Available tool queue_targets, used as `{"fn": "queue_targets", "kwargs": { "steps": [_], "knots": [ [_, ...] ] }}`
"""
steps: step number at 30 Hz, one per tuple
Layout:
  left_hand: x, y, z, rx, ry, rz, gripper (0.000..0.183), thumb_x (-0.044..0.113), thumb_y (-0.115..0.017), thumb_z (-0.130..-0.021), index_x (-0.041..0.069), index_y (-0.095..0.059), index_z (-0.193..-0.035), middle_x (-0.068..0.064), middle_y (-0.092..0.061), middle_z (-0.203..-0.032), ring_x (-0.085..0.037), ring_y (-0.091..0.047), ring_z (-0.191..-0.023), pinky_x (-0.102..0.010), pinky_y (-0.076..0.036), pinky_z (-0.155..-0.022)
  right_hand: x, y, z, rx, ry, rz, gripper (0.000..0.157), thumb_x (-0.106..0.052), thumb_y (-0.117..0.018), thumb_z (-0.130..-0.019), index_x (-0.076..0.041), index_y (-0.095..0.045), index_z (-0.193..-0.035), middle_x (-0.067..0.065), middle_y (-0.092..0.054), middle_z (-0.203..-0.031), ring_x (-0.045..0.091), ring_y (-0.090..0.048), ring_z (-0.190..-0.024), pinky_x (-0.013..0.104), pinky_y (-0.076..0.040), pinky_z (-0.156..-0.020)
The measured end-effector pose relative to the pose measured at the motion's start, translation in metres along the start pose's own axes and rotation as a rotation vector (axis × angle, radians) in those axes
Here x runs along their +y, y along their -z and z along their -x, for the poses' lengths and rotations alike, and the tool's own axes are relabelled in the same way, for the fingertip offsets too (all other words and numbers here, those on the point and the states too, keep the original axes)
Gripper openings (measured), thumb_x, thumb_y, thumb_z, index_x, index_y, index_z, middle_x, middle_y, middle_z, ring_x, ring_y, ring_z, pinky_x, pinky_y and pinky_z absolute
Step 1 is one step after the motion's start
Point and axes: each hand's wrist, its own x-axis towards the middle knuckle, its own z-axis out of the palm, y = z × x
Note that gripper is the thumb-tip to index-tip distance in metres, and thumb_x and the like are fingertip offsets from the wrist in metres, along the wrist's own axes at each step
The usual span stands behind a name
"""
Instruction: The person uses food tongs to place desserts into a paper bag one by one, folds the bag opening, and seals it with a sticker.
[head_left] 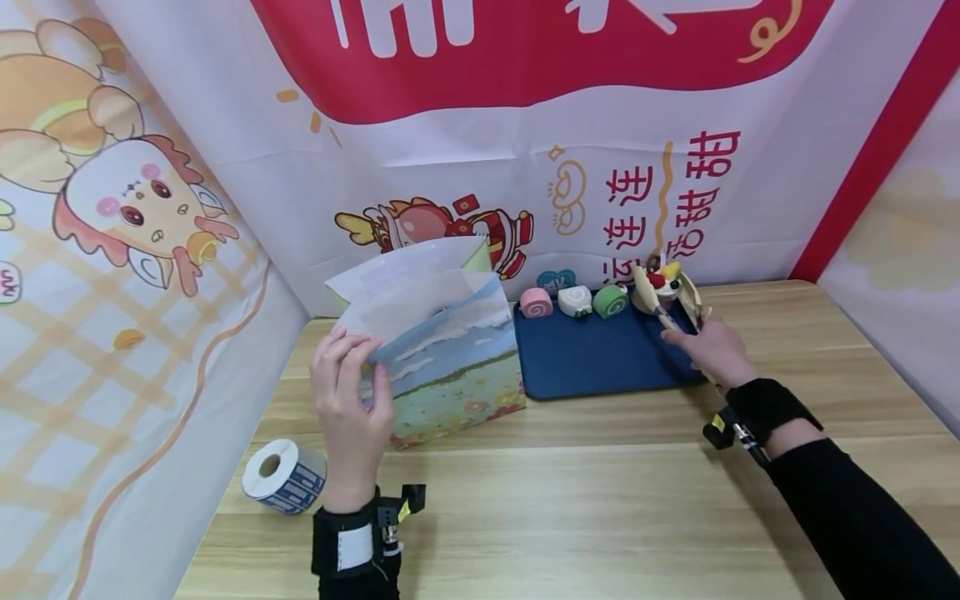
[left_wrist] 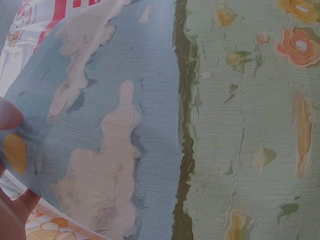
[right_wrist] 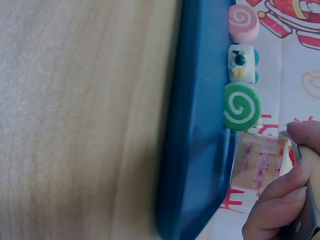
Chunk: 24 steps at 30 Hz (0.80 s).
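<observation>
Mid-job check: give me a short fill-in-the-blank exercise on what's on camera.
The tray is coloured ____.
Between the pink roll and green roll sits a ____ roll.
The fingers of the right hand grip ____.
The paper bag at the left hand has its top ____.

Missing words: blue; white; tongs; open.

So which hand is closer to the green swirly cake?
The right hand: it grips tongs just right of the green swirly cake. The left hand is farther away, to the cake's left, holding the bag.
</observation>
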Motion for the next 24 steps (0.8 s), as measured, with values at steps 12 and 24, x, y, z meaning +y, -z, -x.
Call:
{"fn": "queue_targets", "kwargs": {
  "steps": [12, 24],
  "knots": [
    [0.009, 0.000, -0.005, 0.016, -0.005, 0.003, 0.023, -0.011, -0.056, -0.075, -0.010, -0.063, -0.097, -0.029, -0.058, -0.102, -0.044, -0.045, -0.114, -0.056, -0.036, -0.102, -0.024, 0.013, 0.012, 0.001, 0.102, 0.002, 0.065, -0.049, -0.062, -0.085, 0.008, -0.043, -0.110, 0.016, -0.055, -0.076, 0.024, -0.059, -0.051, 0.030, -0.045, -0.039],
    [0.005, 0.000, -0.003, 0.020, -0.008, -0.003, 0.023, -0.008, -0.057, -0.076, -0.009, -0.064, -0.097, -0.028, -0.059, -0.102, -0.043, -0.045, -0.115, -0.056, -0.036, -0.102, -0.077, 0.026, 0.031, -0.098, 0.143, 0.012, 0.084, -0.060, -0.059, -0.081, 0.009, -0.039, -0.126, 0.022, -0.052, -0.090, 0.023, -0.058, -0.057, 0.031, -0.049, -0.047]
  ]
}}
